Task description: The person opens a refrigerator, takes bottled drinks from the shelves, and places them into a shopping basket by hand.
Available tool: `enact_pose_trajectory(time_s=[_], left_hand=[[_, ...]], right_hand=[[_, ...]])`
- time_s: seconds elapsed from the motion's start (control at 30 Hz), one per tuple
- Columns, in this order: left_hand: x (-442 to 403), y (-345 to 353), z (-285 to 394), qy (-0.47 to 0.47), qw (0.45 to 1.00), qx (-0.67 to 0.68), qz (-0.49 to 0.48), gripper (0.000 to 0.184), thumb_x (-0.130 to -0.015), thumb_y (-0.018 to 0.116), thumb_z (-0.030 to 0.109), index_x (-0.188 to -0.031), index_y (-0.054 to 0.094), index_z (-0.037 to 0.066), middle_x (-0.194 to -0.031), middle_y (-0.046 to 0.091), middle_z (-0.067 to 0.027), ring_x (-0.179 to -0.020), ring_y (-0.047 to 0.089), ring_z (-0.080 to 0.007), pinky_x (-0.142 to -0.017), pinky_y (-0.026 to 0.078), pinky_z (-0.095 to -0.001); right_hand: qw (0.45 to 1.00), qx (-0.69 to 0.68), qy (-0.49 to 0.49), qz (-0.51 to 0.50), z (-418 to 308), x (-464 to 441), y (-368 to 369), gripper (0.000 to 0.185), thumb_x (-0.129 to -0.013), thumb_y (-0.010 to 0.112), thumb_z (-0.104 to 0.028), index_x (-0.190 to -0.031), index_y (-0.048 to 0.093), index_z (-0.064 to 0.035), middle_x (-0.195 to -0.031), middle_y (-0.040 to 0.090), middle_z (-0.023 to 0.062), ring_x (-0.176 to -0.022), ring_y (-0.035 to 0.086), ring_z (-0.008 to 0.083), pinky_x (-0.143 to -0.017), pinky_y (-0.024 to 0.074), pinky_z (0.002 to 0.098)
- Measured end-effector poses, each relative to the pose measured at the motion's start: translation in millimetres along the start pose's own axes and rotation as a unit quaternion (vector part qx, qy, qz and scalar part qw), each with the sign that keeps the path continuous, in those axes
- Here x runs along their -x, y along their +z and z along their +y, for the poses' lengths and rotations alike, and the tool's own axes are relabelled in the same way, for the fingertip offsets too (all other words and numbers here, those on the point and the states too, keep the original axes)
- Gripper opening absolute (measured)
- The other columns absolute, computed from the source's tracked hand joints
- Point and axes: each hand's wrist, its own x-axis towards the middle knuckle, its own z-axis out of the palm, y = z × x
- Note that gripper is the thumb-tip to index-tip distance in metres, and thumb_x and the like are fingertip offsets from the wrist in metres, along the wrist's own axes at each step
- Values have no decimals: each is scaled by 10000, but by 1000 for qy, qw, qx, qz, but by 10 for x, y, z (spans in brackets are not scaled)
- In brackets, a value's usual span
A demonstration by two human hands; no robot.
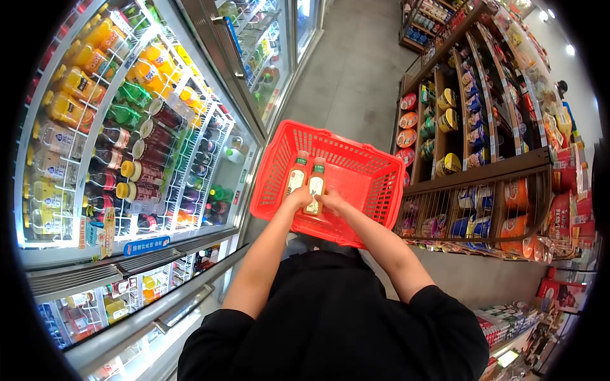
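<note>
A red plastic shopping basket (375,219) with slotted sides is in front of my body. Inside it, side by side on its left half, are two drink bottles with pale labels and green neck bands: a left bottle (297,174) and a right bottle (317,181). My left hand (300,197) is closed at the lower part of the right bottle, its thumb on the label, and partly covers the left bottle's lower end. From the other side, my right hand (330,202) grips the right bottle's lower end. Some of my fingers are hidden behind the bottles.
At left is a lit drinks cooler (81,178) with rows of bottles on wire racks. Metal-framed cooler doors (244,70) stand beyond it. On the right runs a brown shelf unit (489,174) with instant noodle cups and packets. A grey tiled aisle (352,70) leads ahead.
</note>
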Motion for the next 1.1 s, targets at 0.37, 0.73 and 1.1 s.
enact_pose_trajectory(time_s=[0.37,0.73,1.1], left_hand=[[491,-307,250,-5,996,71,55,321,-869,546,118,-1126,635,-52,-1021,678,-261,-960,665,-330,-784,516,-407],[1105,-574,527,145,946,216,194,339,-970,500,165,-1255,602,11,-1093,685,-202,-1040,660,-268,-876,504,-355],[2149,-644,835,216,768,480,366,256,-1006,487,120,-1184,621,-8,-1060,679,-92,-953,645,-142,-854,508,-274]], right_hand=[[996,-1,-79,32,209,-229,187,472,-876,698,-252,-1280,597,-31,-1157,677,145,-1025,662,226,-834,544,360],[992,-41,-94,72,-378,684,-77,487,-972,567,-185,-1384,427,33,-1274,569,151,-1126,595,257,-916,528,380],[925,-175,-312,-126,-1160,1625,152,301,-1016,501,-204,-1245,574,-23,-1113,646,88,-998,643,174,-848,536,314]])
